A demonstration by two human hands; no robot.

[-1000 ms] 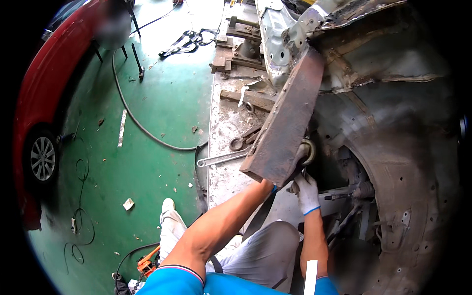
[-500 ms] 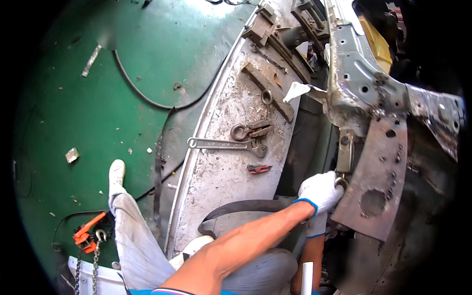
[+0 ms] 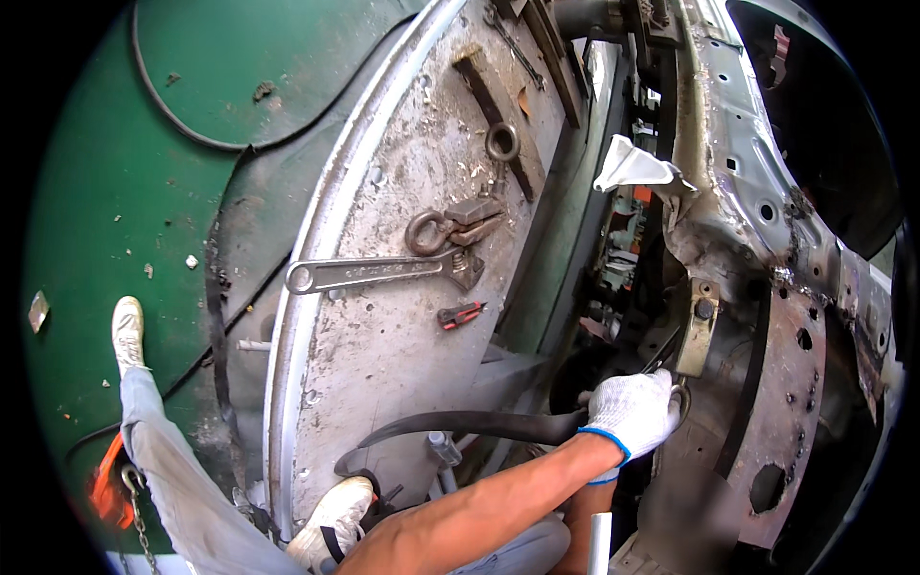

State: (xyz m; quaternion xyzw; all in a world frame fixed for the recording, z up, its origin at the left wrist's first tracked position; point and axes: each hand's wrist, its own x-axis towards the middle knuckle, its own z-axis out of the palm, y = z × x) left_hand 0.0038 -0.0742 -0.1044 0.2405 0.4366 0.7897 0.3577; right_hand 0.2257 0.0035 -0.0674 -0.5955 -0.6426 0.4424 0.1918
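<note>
My left hand (image 3: 632, 412), in a white knit glove with a blue cuff, is closed at the metal ring (image 3: 682, 402) below a bolted pull clamp (image 3: 702, 331). The clamp hangs from the bare metal of a car body frame (image 3: 728, 235). Beneath my left hand is my right hand, mostly hidden; only its blue glove cuff (image 3: 606, 477) and forearm show, so its fingers cannot be seen. Just right of the hands, a rusty steel plate (image 3: 788, 402) with a large round hole runs down from the frame.
On the worn metal platform (image 3: 364, 355) lie an adjustable wrench (image 3: 374, 272), a ringed clamp (image 3: 426, 233), a red utility knife (image 3: 462, 314) and a bar with a ring (image 3: 501, 142). A dark strap (image 3: 470, 422) crosses near my shoe. An orange chain hoist (image 3: 110, 487) sits lower left.
The view has shifted right and closer, so the platform and tools appear further left. My left hand stays at the ring; the clamp now shows apart from the rusty plate.
</note>
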